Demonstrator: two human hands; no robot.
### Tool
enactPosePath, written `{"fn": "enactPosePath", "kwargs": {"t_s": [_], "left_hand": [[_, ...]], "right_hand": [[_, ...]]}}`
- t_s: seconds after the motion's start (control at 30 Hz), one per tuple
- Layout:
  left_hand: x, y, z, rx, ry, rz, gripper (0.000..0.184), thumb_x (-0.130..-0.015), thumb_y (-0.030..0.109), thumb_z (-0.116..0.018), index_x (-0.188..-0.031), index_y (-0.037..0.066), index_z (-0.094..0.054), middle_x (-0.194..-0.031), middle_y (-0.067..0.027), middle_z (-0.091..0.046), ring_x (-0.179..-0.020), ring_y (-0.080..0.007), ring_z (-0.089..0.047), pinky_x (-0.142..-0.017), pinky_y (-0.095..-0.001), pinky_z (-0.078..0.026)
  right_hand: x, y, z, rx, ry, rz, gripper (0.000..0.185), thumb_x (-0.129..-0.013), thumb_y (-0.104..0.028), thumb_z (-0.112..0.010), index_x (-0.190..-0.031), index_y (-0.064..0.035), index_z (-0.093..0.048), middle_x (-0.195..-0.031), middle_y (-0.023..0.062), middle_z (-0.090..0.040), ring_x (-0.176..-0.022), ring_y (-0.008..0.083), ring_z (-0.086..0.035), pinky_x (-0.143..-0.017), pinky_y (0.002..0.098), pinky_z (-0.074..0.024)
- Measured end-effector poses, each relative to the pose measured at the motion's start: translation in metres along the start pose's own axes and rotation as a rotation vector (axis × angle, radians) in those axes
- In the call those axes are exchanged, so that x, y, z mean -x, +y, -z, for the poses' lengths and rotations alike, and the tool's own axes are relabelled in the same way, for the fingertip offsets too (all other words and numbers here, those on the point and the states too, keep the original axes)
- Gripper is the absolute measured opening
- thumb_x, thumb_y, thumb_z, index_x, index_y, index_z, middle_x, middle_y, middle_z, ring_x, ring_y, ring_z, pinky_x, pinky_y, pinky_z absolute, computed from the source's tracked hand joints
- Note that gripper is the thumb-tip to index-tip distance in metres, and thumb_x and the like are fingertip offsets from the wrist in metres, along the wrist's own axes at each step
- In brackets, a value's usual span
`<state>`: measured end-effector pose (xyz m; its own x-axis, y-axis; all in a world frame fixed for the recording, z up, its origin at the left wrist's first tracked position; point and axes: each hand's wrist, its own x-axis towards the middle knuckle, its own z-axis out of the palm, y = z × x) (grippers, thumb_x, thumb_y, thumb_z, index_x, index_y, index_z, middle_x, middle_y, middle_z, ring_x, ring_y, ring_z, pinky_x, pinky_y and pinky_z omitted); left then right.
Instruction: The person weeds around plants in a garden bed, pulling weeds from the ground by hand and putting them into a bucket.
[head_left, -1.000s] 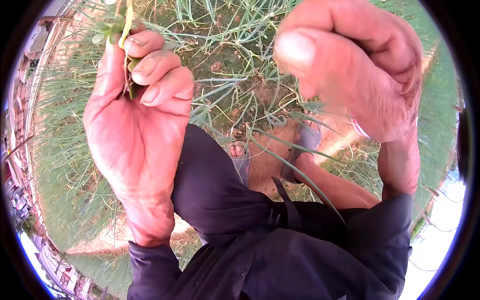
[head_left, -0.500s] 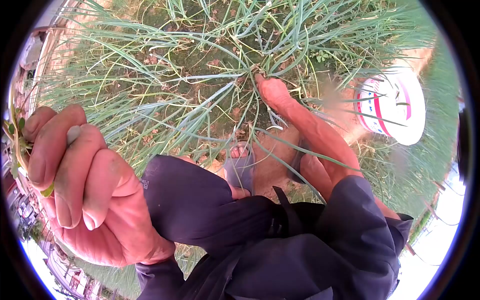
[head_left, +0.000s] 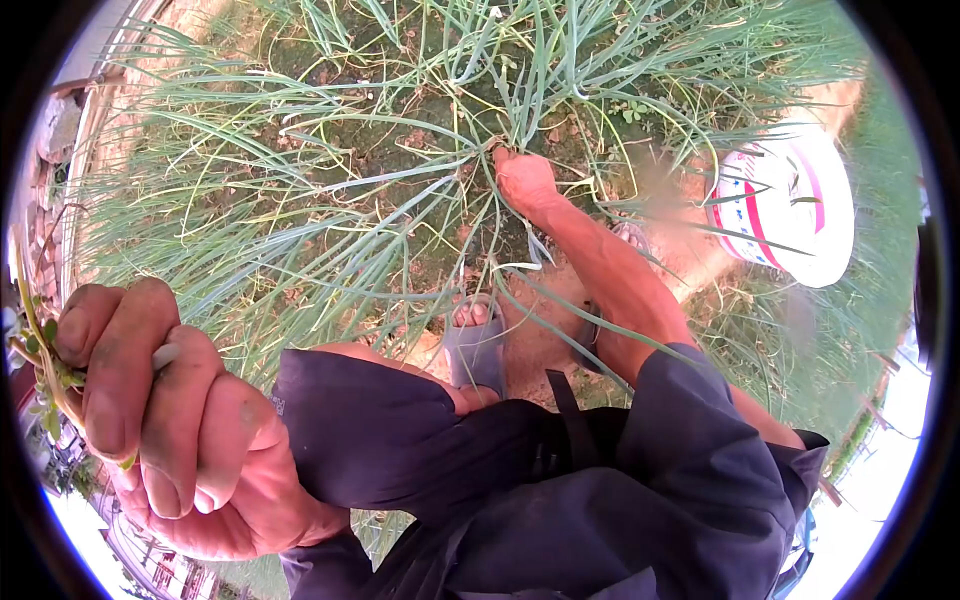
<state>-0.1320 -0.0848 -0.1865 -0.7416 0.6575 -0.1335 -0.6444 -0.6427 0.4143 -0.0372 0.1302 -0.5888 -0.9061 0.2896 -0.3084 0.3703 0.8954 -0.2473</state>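
Close to the camera at the left, my left hand point(head_left: 205, 430) is closed in a fist around a few pulled weeds point(head_left: 48, 385) with thin stems and small green leaves. A small whitish bit point(head_left: 166, 355) shows between its fingers. My right hand point(head_left: 527, 183) reaches down among green onion plants point(head_left: 535, 105), its fingers closed at the base of one clump near the soil. What those fingertips grip is hidden by the hand and leaves.
A white bucket point(head_left: 775, 210) with red and blue print stands at the right, with leaves crossing it. My sandalled foot point(head_left: 475, 345) is on bare earth beside the onions. Mossy soil point(head_left: 400, 130) shows between the rows.
My right hand has shifted slightly left at the clump's base, its fingers now more drawn in. The left fist with the weeds has sunk a little lower in view.
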Motion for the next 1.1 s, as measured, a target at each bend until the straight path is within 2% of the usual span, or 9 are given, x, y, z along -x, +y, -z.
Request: {"fn": "enactPosePath", "kwargs": {"t_s": [0.2,0.43,0.53,0.67,0.8,0.87,0.9,1.03,1.1], "left_hand": [[-0.003,-0.001,0.002,-0.014,-0.038,0.065,0.007,-0.099,0.01,-0.039,-0.099,0.003,-0.041,-0.088,-0.0079,-0.039,-0.067,-0.0187,-0.042,-0.053,-0.0324,-0.039],[-0.019,-0.001,0.019,0.09,-0.156,0.095,0.02,-0.097,0.005,-0.042,-0.113,-0.003,-0.034,-0.106,-0.0114,-0.041,-0.072,-0.017,-0.046,-0.056,-0.0296,-0.044],[-0.027,-0.008,0.021,0.139,-0.12,0.115,0.024,-0.097,0.001,-0.041,-0.119,-0.005,-0.034,-0.109,-0.0129,-0.043,-0.076,-0.0154,-0.049,-0.058,-0.0263,-0.044],[-0.042,-0.017,0.02,0.136,-0.07,0.198,0.038,-0.098,-0.003,-0.035,-0.136,-0.006,-0.032,-0.11,-0.0143,-0.046,-0.075,-0.0123,-0.048,-0.059,-0.0242,-0.042],[-0.047,-0.022,0.017,0.133,-0.009,0.245,0.039,-0.097,-0.004,-0.035,-0.135,-0.006,-0.032,-0.104,-0.0127,-0.045,-0.069,-0.0127,-0.044,-0.058,-0.0243,-0.041],[-0.045,-0.02,0.023,0.046,-0.036,0.2,0.041,-0.098,-0.001,-0.036,-0.138,-0.006,-0.03,-0.106,-0.0118,-0.045,-0.07,-0.0119,-0.044,-0.057,-0.0239,-0.04],[-0.043,-0.016,0.026,0.004,-0.051,0.186,0.042,-0.098,0.0,-0.037,-0.139,-0.006,-0.029,-0.107,-0.0113,-0.045,-0.07,-0.0115,-0.043,-0.057,-0.0237,-0.04],[-0.042,-0.009,0.025,-0.094,0.082,0.103,0.036,-0.097,-0.003,-0.039,-0.132,-0.004,-0.032,-0.1,-0.0096,-0.042,-0.068,-0.0129,-0.043,-0.057,-0.0261,-0.038],[-0.043,-0.006,0.023,-0.125,0.092,0.073,0.033,-0.096,-0.004,-0.039,-0.129,-0.003,-0.033,-0.098,-0.0093,-0.041,-0.067,-0.0133,-0.043,-0.056,-0.0268,-0.037]], "right_hand": [[0.016,0.007,0.01,-0.116,0.048,0.068,0.016,-0.083,-0.014,-0.052,-0.089,0.0004,-0.055,-0.065,0.0174,-0.064,-0.061,0.0347,-0.066,-0.055,0.0462,-0.0527],[0.135,0.022,0.167,0.04,-0.542,0.37,0.018,-0.08,-0.019,-0.056,-0.079,-0.0015,-0.057,-0.061,0.0192,-0.06,-0.062,0.0399,-0.063,-0.056,0.0473,-0.0507],[0.205,0.075,0.21,0.291,-0.716,0.799,0.016,-0.081,-0.019,-0.055,-0.077,-0.0042,-0.05,-0.061,0.0113,-0.056,-0.053,0.0302,-0.059,-0.047,0.0435,-0.0467],[0.257,0.149,0.193,0.263,-0.809,0.473,0.014,-0.082,-0.019,-0.056,-0.08,-0.0051,-0.054,-0.067,0.0134,-0.059,-0.061,0.032,-0.061,-0.054,0.0435,-0.048],[0.229,0.182,0.112,-0.09,-0.439,-0.111,0.013,-0.083,-0.019,-0.057,-0.084,-0.0059,-0.059,-0.073,0.0155,-0.061,-0.068,0.0338,-0.063,-0.061,0.0435,-0.0493],[0.2,0.181,0.075,-0.266,-0.116,-0.179,0.013,-0.083,-0.019,-0.057,-0.085,-0.0064,-0.061,-0.076,0.0166,-0.063,-0.072,0.0348,-0.063,-0.064,0.0435,-0.05],[0.183,0.157,0.096,-0.443,-0.097,-0.474,0.014,-0.083,-0.019,-0.059,-0.087,-0.006,-0.061,-0.077,0.0168,-0.063,-0.073,0.0351,-0.063,-0.064,0.0443,-0.0498],[0.13,0.159,0.072,-0.345,0.169,-0.322,0.017,-0.084,-0.018,-0.056,-0.095,-0.0063,-0.061,-0.082,0.02,-0.063,-0.08,0.0383,-0.063,-0.069,0.0466,-0.0506],[0.108,0.171,0.052,-0.352,0.205,-0.245,0.036,-0.082,-0.019,-0.063,-0.115,-0.0072,-0.056,-0.098,0.0263,-0.059,-0.09,0.0428,-0.06,-0.075,0.0475,-0.0508]]}}
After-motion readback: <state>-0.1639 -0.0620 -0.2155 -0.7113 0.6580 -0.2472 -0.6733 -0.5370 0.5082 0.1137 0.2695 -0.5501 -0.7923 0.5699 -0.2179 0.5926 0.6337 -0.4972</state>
